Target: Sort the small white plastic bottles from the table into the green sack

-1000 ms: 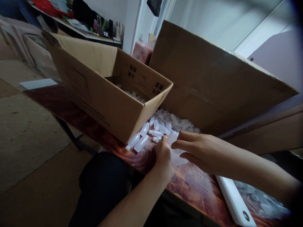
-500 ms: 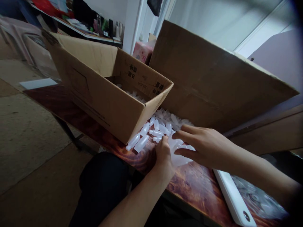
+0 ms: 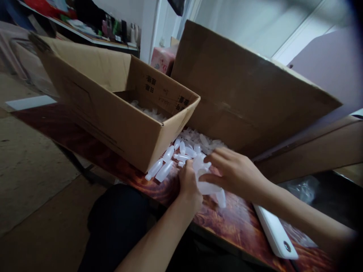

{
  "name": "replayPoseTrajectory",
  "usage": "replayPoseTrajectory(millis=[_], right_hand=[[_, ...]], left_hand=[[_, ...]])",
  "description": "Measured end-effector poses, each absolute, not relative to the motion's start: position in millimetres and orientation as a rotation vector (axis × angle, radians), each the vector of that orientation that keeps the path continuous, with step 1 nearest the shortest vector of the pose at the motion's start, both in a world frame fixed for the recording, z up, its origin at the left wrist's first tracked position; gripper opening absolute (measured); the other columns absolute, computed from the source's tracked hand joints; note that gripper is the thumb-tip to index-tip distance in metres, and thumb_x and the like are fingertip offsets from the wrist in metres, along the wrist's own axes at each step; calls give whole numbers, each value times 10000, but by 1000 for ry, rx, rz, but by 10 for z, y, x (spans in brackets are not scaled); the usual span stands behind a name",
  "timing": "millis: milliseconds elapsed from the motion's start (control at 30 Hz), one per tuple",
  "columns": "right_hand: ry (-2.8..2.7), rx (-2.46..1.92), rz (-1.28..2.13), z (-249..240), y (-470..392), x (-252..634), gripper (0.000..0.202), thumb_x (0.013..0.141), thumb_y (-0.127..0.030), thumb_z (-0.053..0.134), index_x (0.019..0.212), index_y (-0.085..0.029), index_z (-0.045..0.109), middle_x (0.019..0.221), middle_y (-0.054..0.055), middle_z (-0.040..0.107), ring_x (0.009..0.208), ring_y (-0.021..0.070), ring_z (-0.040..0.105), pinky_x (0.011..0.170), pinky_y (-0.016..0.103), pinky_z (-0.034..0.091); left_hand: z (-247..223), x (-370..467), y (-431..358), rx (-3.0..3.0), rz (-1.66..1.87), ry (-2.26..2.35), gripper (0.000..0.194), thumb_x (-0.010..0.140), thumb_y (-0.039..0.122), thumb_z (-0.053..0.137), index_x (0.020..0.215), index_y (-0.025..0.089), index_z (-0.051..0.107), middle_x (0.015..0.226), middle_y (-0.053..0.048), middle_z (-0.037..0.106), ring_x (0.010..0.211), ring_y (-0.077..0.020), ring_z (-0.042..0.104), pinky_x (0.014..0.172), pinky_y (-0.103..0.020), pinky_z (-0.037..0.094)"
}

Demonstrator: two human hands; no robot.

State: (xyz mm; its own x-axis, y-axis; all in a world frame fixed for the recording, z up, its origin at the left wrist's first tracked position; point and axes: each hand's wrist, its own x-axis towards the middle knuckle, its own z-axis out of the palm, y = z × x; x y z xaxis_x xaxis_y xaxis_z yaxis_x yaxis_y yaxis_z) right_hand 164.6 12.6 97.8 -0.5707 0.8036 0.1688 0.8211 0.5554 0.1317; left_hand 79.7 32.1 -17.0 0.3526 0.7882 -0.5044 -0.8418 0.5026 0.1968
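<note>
1. Some translucent plastic (image 3: 208, 187) is sitting by the tabletop's (image 3: 235, 215) near edge.
2. Your left hand (image 3: 190, 185) is gripping it.
3. Your right hand (image 3: 234, 170) is arching over it, fingers bent; whether gripping, I cannot tell.

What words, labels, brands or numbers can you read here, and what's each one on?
"规格": open box, printed on its inner wall
"日期": same wall
"数量": same wall, nearer the corner
"号": same wall, beside that; the character before it is unclear
Handwriting there: too faint to read
Pink package: print too blurred to read
</note>
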Motion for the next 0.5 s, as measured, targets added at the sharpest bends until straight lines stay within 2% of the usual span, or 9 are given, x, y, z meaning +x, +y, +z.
replayPoseTrajectory(millis=[133,200,233,267,367,433,500], right_hand=[[-1866,-1717,-262,553,-189,2057,272,1011,-370,356,1025,-217,581,887,60,624,810,197,598,713,317,488],[-2013,-1764,-128,174,-458,2178,289,966,-385,469,1188,-215,541,1125,110,615,1054,254,578,883,394,488],[-2107,-1773,-61,-18,-584,2208,360,942,-386,518,1256,-211,506,1235,130,573,1140,273,545,932,418,476],[-2125,-1777,-21,-192,-689,2221,345,949,-343,509,1267,-212,495,1269,132,553,1164,270,534,955,426,469],[-2032,-1775,43,-520,-861,2225,275,960,-262,482,1230,-213,502,1204,118,581,1111,249,560,944,422,477],[-1878,-1812,57,-580,-894,2242,264,956,-254,491,1216,-215,504,1138,103,611,1053,240,588,910,408,493],[-1692,-1879,59,-565,-923,2263,299,947,-258,509,1243,-218,489,1154,103,620,1058,242,599,907,403,499]], left_hand=[[-189,781,336,-2,1099,715,191,816,305,525,660,199,499,534,38,473,436,-106,443,414,-207,348],[-191,775,328,42,1100,739,198,828,312,512,663,203,495,535,39,475,440,-107,449,409,-201,355],[-186,771,322,71,1104,751,198,833,315,507,669,204,497,540,37,480,446,-109,455,409,-201,365],[-176,766,315,102,1112,765,195,837,319,504,679,203,505,551,34,491,455,-110,463,412,-201,378],[-126,755,300,185,1134,806,180,845,324,504,723,197,541,599,20,533,487,-110,485,420,-199,411],[-102,751,283,220,1116,821,165,845,326,516,761,194,569,623,13,553,504,-110,495,417,-193,420],[-114,730,237,237,1056,833,150,840,327,541,805,191,593,652,10,573,523,-111,512,419,-189,437]])
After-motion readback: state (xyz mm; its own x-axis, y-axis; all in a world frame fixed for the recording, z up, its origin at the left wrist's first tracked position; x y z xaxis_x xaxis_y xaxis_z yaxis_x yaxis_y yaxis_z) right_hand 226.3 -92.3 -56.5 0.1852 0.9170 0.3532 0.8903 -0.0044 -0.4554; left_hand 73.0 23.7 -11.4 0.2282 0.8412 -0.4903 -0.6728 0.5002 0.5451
